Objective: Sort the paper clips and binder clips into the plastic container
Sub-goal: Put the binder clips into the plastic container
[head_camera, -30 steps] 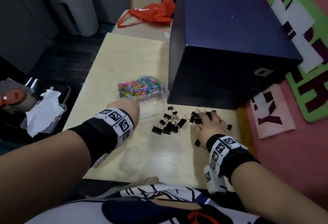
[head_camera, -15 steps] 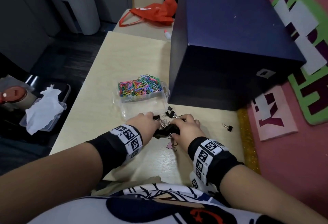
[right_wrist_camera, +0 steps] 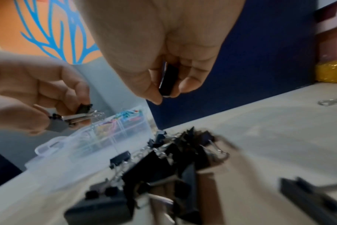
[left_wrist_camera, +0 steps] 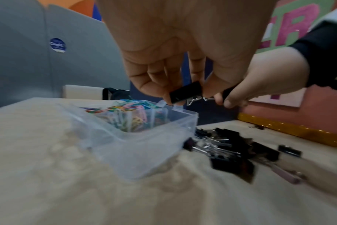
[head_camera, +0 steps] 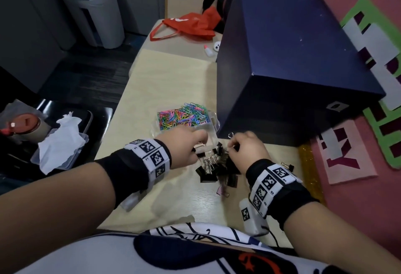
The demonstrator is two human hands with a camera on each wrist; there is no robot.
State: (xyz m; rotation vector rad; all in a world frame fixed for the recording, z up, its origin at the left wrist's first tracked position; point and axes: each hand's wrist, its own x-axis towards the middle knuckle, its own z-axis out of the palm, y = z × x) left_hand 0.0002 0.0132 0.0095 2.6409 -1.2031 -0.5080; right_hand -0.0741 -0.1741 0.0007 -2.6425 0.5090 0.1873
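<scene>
A clear plastic container (head_camera: 213, 127) (left_wrist_camera: 144, 146) (right_wrist_camera: 87, 147) sits mid-table; its far compartment holds coloured paper clips (head_camera: 184, 116) (left_wrist_camera: 125, 112). A heap of black binder clips (head_camera: 217, 167) (left_wrist_camera: 227, 150) (right_wrist_camera: 164, 164) lies just in front of it. My left hand (head_camera: 184, 148) (left_wrist_camera: 183, 94) pinches a black binder clip (left_wrist_camera: 185, 93) over the container's near edge. My right hand (head_camera: 245, 150) (right_wrist_camera: 164, 89) pinches another black binder clip (right_wrist_camera: 166, 80) above the heap. A lone binder clip (head_camera: 287, 166) lies to the right, a pink one (head_camera: 221, 191) at the front.
A big dark blue box (head_camera: 293, 61) stands right behind the container. Pink wall with felt letters (head_camera: 358, 143) borders the table's right edge. A red bag (head_camera: 191, 25) and glue bottle (head_camera: 208, 50) lie at the far end. Tissue box (head_camera: 58, 145) sits off-table, left.
Both hands swept the scattered binder clips into one heap, then lifted off it, each pinching a clip. The left hand has moved toward the container.
</scene>
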